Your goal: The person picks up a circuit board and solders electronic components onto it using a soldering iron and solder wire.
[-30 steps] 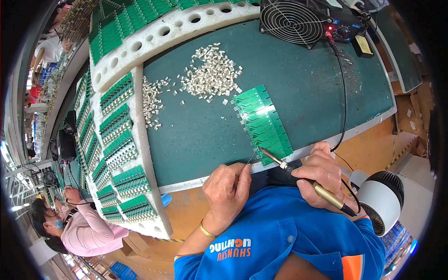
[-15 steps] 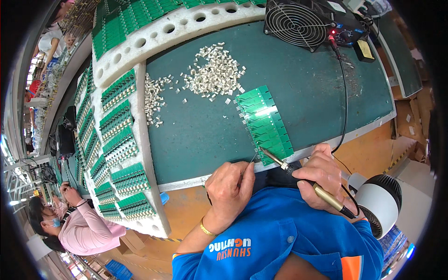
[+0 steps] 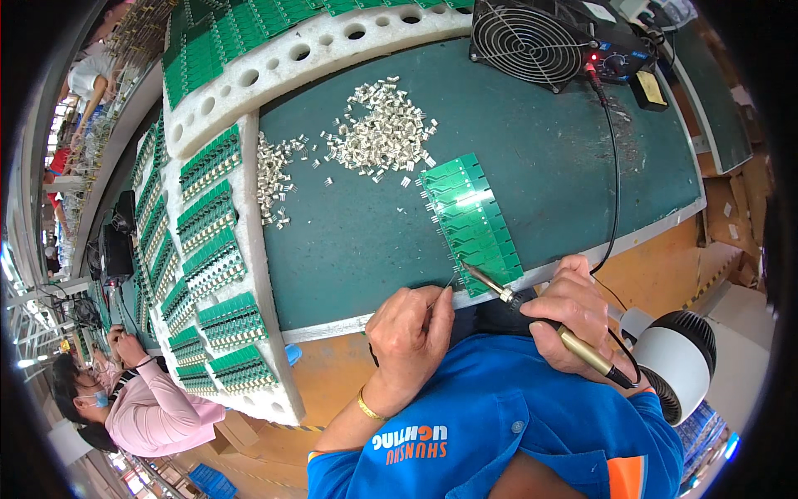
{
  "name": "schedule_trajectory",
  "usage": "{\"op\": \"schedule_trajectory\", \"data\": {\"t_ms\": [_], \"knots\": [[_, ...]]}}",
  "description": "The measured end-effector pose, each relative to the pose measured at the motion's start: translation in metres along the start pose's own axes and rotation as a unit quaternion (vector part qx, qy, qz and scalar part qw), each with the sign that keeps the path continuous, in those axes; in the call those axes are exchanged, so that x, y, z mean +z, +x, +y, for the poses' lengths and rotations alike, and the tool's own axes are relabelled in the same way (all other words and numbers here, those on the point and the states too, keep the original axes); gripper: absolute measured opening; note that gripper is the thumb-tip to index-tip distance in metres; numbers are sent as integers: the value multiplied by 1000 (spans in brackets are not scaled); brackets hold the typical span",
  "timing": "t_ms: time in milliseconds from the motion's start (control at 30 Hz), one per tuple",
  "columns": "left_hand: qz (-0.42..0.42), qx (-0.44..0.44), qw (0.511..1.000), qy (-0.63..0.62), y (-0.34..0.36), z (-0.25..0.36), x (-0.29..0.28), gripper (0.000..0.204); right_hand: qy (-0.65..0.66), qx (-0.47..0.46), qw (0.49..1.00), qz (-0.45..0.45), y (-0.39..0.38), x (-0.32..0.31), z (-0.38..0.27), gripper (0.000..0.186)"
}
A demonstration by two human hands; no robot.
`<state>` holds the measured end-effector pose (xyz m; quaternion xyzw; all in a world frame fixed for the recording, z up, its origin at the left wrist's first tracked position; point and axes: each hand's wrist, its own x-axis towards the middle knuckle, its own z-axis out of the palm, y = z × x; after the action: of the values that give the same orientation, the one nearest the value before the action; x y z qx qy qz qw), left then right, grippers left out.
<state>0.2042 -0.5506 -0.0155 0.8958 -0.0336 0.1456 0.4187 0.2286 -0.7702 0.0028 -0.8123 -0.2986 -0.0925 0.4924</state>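
Observation:
A green circuit board panel lies near the table's front edge, with small white pin connectors along its left side. My right hand is closed round a soldering iron, and the iron's tip rests at the panel's lower left edge. Beside that tip, my left hand pinches a thin strand of solder wire, most of it hidden by the fingers. Further back on the green mat is a heap of loose white connectors, with a smaller group to its left.
White foam holders with filled boards stand on the left, another with green panels along the back. A black fan and soldering station sit back right; the iron's cable crosses the mat. A co-worker sits left.
The iron and both hands keep nearly the same place. The iron's tip and the solder have shifted very slightly at the panel's edge.

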Motion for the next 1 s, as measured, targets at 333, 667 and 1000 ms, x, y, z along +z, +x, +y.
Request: {"op": "schedule_trajectory", "data": {"t_ms": [333, 667, 1000], "knots": [[-16, -4, 1000, -5, -1, -1, -1, 10, 2, -4, 1000, -2, 0, -2, 0, 18], [-25, -3, 1000, -14, -4, -1, -3, 10, 6, -13, 1000, 2, -2, -2, -1, 20], [-29, -2, 1000, -9, -4, -1, -2, 10, -17, -17, 1000, -17, -4, -5, -5, 21]]}}
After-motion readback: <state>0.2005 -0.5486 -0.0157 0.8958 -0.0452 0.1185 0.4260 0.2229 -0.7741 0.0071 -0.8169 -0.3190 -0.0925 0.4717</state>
